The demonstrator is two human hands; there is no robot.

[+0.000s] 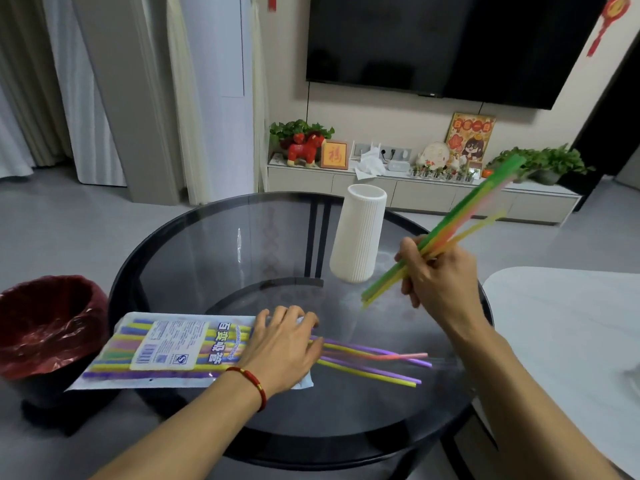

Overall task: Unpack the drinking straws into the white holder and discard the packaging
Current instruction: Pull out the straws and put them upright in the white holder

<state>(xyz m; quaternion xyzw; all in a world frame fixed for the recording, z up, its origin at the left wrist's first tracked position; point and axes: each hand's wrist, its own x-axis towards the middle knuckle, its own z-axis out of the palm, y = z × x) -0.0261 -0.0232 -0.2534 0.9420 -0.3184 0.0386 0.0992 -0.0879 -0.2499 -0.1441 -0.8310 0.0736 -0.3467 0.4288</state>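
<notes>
Right hand [438, 271] is closed around a bundle of straws [450, 230], mostly green, yellow and orange, gripped low on their length so the long ends fan up and away to the right. The short ends point down toward the glass table [194, 258], just beside the base of the white holder [360, 237]. The holder stands upright near the middle of the table, mouth open; I can see nothing in it from this angle.

Left hand [284, 344] lies flat, fingers spread and pressing down on the open end of the packet [162, 351]. It is holding the wrapper still, not clamped on anything. More straws [374, 358], purple, yellow and pink, stick out of the packet mouth across the table; others remain inside the wrapper.

A bin [52, 327] with a red liner sits off the table's left edge, near the packet.

Handling, as judged: straws are very light, thin-walled and smooth, so a loose bundle will splay and individual ones may slip out. A firm wrap nearer mid-length should keep them parallel; too hard a squeeze would crush them. The holder looks tall and narrow, possibly easy to tip if the bundle knocks its rim. The wrapper is limp film, best pinched at the sealed end
</notes>
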